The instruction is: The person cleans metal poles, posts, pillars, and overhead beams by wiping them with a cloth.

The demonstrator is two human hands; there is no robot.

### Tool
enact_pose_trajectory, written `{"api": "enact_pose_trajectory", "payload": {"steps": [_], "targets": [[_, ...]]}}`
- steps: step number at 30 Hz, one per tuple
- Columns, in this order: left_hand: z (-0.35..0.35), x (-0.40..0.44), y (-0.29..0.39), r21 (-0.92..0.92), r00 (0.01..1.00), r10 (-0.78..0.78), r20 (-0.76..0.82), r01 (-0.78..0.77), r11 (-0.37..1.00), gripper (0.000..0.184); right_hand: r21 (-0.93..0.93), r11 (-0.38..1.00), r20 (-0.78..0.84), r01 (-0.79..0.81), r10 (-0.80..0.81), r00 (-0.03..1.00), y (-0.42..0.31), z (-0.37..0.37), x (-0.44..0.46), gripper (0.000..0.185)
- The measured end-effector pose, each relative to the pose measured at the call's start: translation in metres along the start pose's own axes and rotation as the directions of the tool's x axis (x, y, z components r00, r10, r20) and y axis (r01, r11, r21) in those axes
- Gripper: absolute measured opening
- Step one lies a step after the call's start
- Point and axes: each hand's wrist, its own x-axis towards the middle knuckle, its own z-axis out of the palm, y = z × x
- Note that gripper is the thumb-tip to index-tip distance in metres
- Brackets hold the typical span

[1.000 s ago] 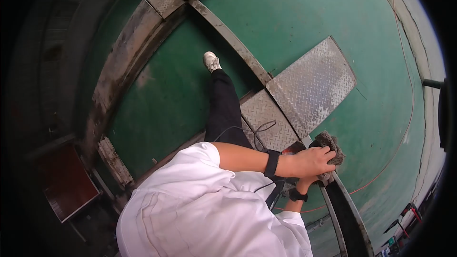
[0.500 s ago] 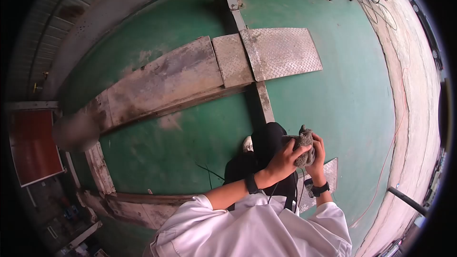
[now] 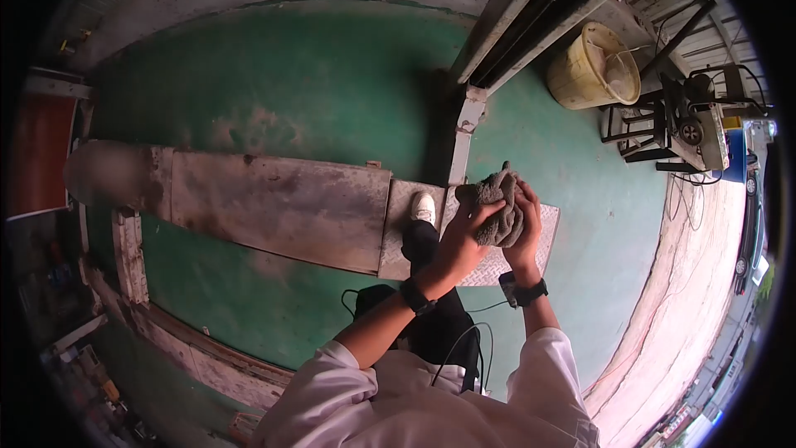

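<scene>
A bunched grey-brown rag (image 3: 497,214) is held up in front of me between both hands. My left hand (image 3: 461,250) is closed around its left side, thumb lying across the cloth. On the other side, my right hand (image 3: 524,228) presses against the rag with curled fingers. Some fingertips are hidden by the cloth. Beneath the hands lies a metal tread-plate ramp (image 3: 537,247), and one white shoe (image 3: 423,207) of mine stands on the plate beside it.
The long steel runway (image 3: 282,207) extends left over the green floor. An upright steel post (image 3: 531,17) rises ahead. Beyond it stand a yellow bucket (image 3: 580,75) and a dark stand with a wheel (image 3: 690,131). A second runway (image 3: 224,365) lies lower left.
I have stepped forward, and a foot now rests on the tread plate. The view has shifted toward the post and bucket. Both hands still hold the rag, now higher in view.
</scene>
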Motion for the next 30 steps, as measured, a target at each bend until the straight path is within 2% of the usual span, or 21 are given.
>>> {"api": "enact_pose_trajectory", "payload": {"steps": [3,5,6,7,8,10,12,13,14,16,18,20,21,22,25,27,28,30], "targets": [[-0.015,0.119,0.020,0.003,0.989,0.140,-0.037,-0.140,0.990,0.058,0.050,0.984,-0.135,0.169,-0.161,0.978,-0.004,-0.001,0.131,0.040],[-0.021,0.193,0.026,0.018,0.969,0.235,-0.069,-0.235,0.972,0.058,-0.062,0.974,-0.222,0.218,-0.226,0.948,-0.005,-0.001,0.205,0.037],[-0.018,0.228,0.029,-0.054,0.980,0.178,-0.094,-0.183,0.982,0.056,-0.098,0.970,-0.271,0.221,-0.239,0.932,-0.012,-0.002,0.239,0.036],[-0.017,0.261,0.031,-0.065,0.964,0.239,-0.114,-0.247,0.967,0.055,-0.209,0.937,-0.304,0.280,-0.334,0.892,-0.024,-0.007,0.273,0.035],[-0.018,0.294,0.037,-0.075,0.945,0.300,-0.128,-0.311,0.947,0.054,-0.184,0.942,-0.364,0.281,-0.331,0.871,-0.018,-0.010,0.305,0.038],[-0.020,0.358,0.056,-0.084,0.928,0.358,-0.099,-0.367,0.927,0.049,-0.390,0.857,-0.366,0.338,-0.481,0.797,-0.039,-0.027,0.368,0.042],[-0.025,0.425,0.069,-0.127,0.909,0.412,-0.057,-0.416,0.900,0.046,-0.501,0.784,-0.407,0.365,-0.586,0.701,-0.047,-0.034,0.432,0.048],[-0.024,0.456,0.066,-0.140,0.895,0.443,-0.044,-0.445,0.885,0.045,-0.509,0.772,-0.401,0.381,-0.604,0.689,-0.039,-0.034,0.458,0.053],[-0.021,0.489,0.059,-0.155,0.879,0.476,-0.021,-0.473,0.867,0.044,-0.528,0.787,-0.379,0.319,-0.555,0.741,-0.019,-0.032,0.478,0.058],[-0.029,0.529,0.042,-0.165,0.831,0.556,0.039,-0.543,0.823,0.042,-0.763,0.623,-0.388,0.172,-0.654,0.650,0.021,-0.012,0.500,0.067],[-0.043,0.555,0.029,-0.151,0.743,0.662,0.101,-0.646,0.748,0.041,-0.793,0.604,-0.471,0.082,-0.693,0.546,0.021,0.013,0.508,0.071],[-0.052,0.597,0.009,-0.299,0.807,0.486,0.336,-0.398,0.867,0.039,-0.850,0.524,-0.485,-0.049,-0.744,0.459,0.043,0.026,0.513,0.072],[-0.050,0.594,-0.002,-0.344,0.811,0.351,0.468,-0.198,0.918,0.037,-0.854,0.516,-0.478,-0.069,-0.723,0.498,0.041,0.035,0.516,0.069],[-0.048,0.576,-0.007,-0.353,0.770,0.208,0.604,0.024,0.935,0.036,-0.834,0.534,-0.509,-0.139,-0.645,0.570,0.046,0.045,0.505,0.064],[-0.044,0.590,-0.031,-0.266,0.815,0.257,0.519,-0.132,0.955,0.037,-0.794,0.512,-0.562,-0.329,-0.411,0.718,0.043,0.061,0.497,0.056],[-0.050,0.610,-0.031,-0.270,0.762,0.249,0.598,-0.100,0.958,0.039,-0.790,0.475,-0.546,-0.387,-0.259,0.797,0.032,0.064,0.501,0.056],[-0.050,0.620,-0.030,-0.269,0.739,0.240,0.630,-0.083,0.960,0.040,-0.779,0.473,-0.565,-0.411,-0.248,0.787,0.027,0.061,0.508,0.056],[-0.050,0.635,-0.017,-0.310,0.715,0.360,0.599,-0.208,0.928,0.044,-0.756,0.474,-0.593,-0.451,-0.208,0.777,0.013,0.056,0.518,0.056]]}}
